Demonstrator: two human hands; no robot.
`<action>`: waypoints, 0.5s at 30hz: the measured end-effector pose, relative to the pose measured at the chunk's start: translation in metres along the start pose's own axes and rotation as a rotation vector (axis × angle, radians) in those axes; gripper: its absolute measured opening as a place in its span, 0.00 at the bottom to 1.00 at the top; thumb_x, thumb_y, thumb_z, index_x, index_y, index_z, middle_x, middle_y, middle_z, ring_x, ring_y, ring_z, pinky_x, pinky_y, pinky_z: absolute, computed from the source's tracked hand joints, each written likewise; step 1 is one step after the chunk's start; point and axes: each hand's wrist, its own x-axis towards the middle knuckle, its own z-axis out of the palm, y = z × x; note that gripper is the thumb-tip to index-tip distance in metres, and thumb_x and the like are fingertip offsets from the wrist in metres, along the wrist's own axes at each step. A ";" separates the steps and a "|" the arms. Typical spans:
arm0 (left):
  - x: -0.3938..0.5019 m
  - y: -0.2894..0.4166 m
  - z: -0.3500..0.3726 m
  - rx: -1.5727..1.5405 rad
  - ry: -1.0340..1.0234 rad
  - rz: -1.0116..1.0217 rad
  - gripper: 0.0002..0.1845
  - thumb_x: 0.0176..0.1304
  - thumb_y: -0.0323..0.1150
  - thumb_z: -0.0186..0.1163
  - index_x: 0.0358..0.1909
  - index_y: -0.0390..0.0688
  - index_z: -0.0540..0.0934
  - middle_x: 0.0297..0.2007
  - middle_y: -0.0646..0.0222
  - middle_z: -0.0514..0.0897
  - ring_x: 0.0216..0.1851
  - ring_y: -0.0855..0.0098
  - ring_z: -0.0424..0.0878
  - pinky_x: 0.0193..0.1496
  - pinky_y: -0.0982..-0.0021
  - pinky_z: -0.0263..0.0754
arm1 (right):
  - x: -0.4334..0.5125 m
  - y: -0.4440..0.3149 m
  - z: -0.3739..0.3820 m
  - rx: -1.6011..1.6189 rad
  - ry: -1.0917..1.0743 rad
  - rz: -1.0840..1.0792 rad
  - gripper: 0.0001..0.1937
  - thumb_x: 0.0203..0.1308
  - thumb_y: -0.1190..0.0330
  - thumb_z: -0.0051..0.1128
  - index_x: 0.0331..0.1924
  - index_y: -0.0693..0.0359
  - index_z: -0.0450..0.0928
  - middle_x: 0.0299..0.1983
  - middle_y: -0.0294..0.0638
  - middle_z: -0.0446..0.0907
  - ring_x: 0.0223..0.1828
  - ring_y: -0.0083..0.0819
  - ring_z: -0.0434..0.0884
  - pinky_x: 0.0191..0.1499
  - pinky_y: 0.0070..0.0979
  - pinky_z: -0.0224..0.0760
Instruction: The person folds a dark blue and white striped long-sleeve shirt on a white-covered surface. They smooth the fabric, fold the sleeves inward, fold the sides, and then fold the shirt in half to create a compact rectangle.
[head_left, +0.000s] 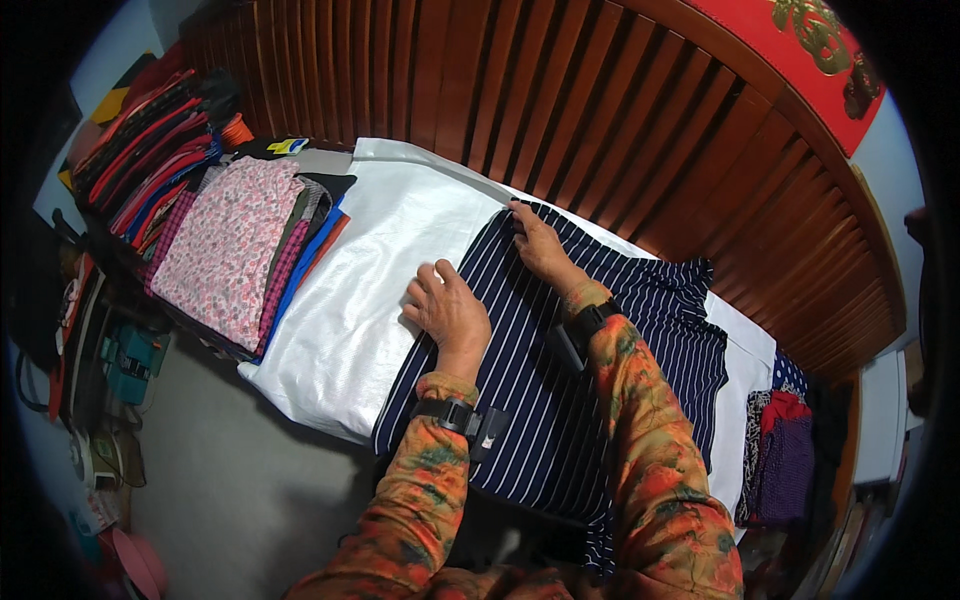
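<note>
A navy garment (525, 420) with white stripes is spread before me over a white sheet (360, 315). My left hand (450, 315) is at its left edge, fingers loosely curled and apart, with nothing visible in them. At the garment's far left corner is my right hand (541, 244), its fingertips touching the cloth near the edge. Whether those fingers pinch the fabric cannot be made out. The garment's right side is gathered in small folds, and its near edge hangs over the front of the sheet.
A slatted wooden headboard (517, 82) rises behind the sheet. On the left stand a folded-clothes pile topped with a pink floral cloth (225, 247) and a taller stack of folded clothes (142, 157). More folded clothes (784, 457) lie at right. A pink basin (139, 562) is low at left.
</note>
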 end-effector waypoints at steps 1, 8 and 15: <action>0.000 0.001 0.000 -0.051 0.077 0.069 0.19 0.60 0.28 0.64 0.51 0.39 0.73 0.53 0.59 0.72 0.54 0.57 0.71 0.56 0.51 0.64 | -0.003 0.002 -0.007 -0.067 0.048 -0.021 0.22 0.64 0.78 0.52 0.63 0.59 0.70 0.56 0.56 0.79 0.59 0.52 0.79 0.62 0.41 0.73; -0.012 0.012 0.006 -0.424 -0.187 0.246 0.16 0.59 0.27 0.66 0.49 0.38 0.76 0.46 0.55 0.79 0.50 0.50 0.79 0.49 0.55 0.79 | -0.041 0.045 -0.088 -0.574 0.229 0.187 0.07 0.60 0.73 0.54 0.41 0.61 0.80 0.40 0.52 0.83 0.45 0.51 0.84 0.46 0.45 0.79; -0.020 0.014 0.012 -0.191 -0.244 0.276 0.19 0.57 0.33 0.70 0.49 0.38 0.78 0.48 0.55 0.76 0.51 0.51 0.77 0.50 0.54 0.79 | -0.059 0.050 -0.078 -0.664 -0.119 0.275 0.23 0.67 0.67 0.50 0.65 0.43 0.74 0.60 0.46 0.75 0.63 0.47 0.74 0.57 0.51 0.72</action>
